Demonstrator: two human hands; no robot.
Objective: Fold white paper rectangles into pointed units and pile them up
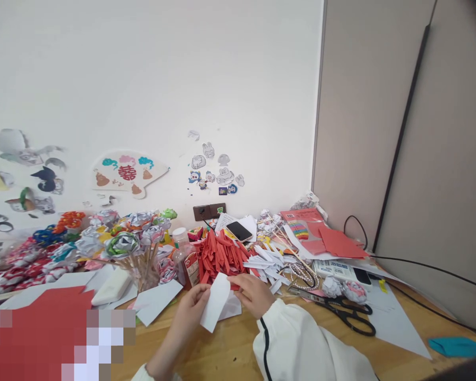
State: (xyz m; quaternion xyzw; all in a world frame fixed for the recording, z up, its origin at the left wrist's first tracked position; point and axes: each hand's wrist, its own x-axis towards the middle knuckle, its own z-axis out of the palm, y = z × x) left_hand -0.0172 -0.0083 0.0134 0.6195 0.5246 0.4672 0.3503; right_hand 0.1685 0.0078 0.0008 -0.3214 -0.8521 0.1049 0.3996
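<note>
Between my two hands is a small piece of white paper (215,307), tilted over the near part of the wooden table. My left hand (194,308) pinches its left edge between thumb and fingers. At its upper right edge, the closed fingers of my right hand (256,294) grip the same paper. Another white paper piece (231,307) shows partly behind it. Just beyond my hands lies a heap of folded red paper strips (218,253), and to its right a pile of folded white paper strips (266,264).
Black-handled scissors (351,313) lie right of my right sleeve. Paper flowers on sticks (125,246) stand at the left, beside a bottle (181,254). A phone (239,231) rests behind the red strips. Red sheets (341,242) lie at the back right, near black cables (420,269).
</note>
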